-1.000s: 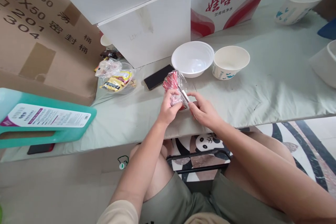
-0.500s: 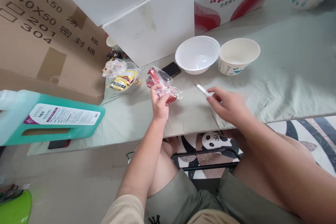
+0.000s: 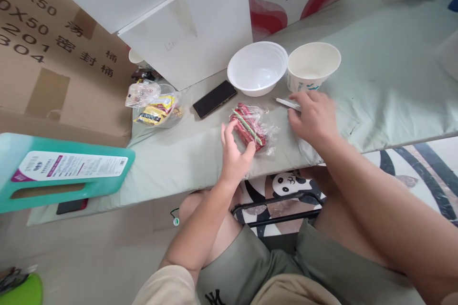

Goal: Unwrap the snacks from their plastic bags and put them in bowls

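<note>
A clear plastic bag of red packets, with a green strip across it, lies on the cloth-covered table. At its near left side is my left hand, thumb and fingers spread apart, fingertips at the bag's edge. My right hand is low over the table, fingers closed around a slim white pen-like tool. The tool's thin tip points left; its exact kind is unclear. Just behind it stand a white plastic bowl and a paper tub with blue marks.
A black phone lies left of the bag. Farther left are a clear bowl of wrapped snacks and a turquoise jug near the front edge. White boxes and a brown carton stand behind.
The bag has moved right and down onto the table, and my left fingers have spread from their pinch on it. My right hand has shifted slightly upward with the tool. The phone is uncovered.
</note>
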### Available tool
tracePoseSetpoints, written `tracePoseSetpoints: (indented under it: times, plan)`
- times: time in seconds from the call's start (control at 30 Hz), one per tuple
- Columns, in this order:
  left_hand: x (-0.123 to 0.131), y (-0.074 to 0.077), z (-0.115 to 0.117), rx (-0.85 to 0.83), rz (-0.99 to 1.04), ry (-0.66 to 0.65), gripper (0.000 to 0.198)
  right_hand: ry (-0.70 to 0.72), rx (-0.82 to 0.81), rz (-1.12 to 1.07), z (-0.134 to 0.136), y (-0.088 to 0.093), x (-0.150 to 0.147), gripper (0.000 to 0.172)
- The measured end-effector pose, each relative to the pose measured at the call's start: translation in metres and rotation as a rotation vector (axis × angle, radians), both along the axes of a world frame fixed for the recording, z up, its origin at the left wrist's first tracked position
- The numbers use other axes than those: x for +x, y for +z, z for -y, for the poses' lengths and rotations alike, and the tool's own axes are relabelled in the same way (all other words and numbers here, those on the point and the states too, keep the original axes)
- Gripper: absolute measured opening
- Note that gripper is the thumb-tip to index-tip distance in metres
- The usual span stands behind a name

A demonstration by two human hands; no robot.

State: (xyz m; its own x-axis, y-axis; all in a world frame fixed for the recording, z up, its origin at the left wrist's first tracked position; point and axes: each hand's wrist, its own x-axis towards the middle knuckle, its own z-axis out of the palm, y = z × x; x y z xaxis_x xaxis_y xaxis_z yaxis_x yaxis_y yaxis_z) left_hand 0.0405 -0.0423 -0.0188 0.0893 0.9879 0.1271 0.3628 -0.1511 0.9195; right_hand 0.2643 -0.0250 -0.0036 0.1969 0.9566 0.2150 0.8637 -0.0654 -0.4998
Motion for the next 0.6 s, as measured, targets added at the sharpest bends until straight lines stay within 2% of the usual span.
tracePoseSetpoints:
  times: [0.13, 0.23, 0.33, 0.4, 0.47, 0.53, 0.6]
  plan:
    - [-0.013, 0.007, -0.009, 0.034, -0.118, 0.035, 0.047, 0.235, -0.059, -0.198, 0.013, 0.001, -0.020, 0.032]
    - [-0.012, 0.010, -0.018, 0.033, -0.157, 0.025, 0.030, 0.369, -0.044, -0.200, 0.020, -0.003, -0.036, 0.033]
    - [-0.005, 0.010, -0.024, 0.035, -0.194, 0.037, 0.027, 0.439, 0.065, -0.099, 0.021, -0.009, -0.048, 0.021]
    - [0.000, 0.010, -0.027, 0.024, -0.209, 0.054, 0.026, 0.432, 0.205, 0.019, 0.022, -0.012, -0.053, 0.013]
    - [0.002, 0.010, -0.030, -0.017, -0.206, 0.074, 0.023, 0.463, 0.339, 0.099, 0.023, -0.014, -0.058, 0.013]
    - [0.000, 0.010, -0.034, -0.062, -0.196, 0.090, 0.019, 0.597, 0.397, 0.105, 0.025, -0.014, -0.061, 0.019]
    - [-0.004, 0.010, -0.037, -0.094, -0.166, 0.111, 0.019, 0.754, 0.387, 0.075, 0.028, -0.012, -0.064, 0.024]
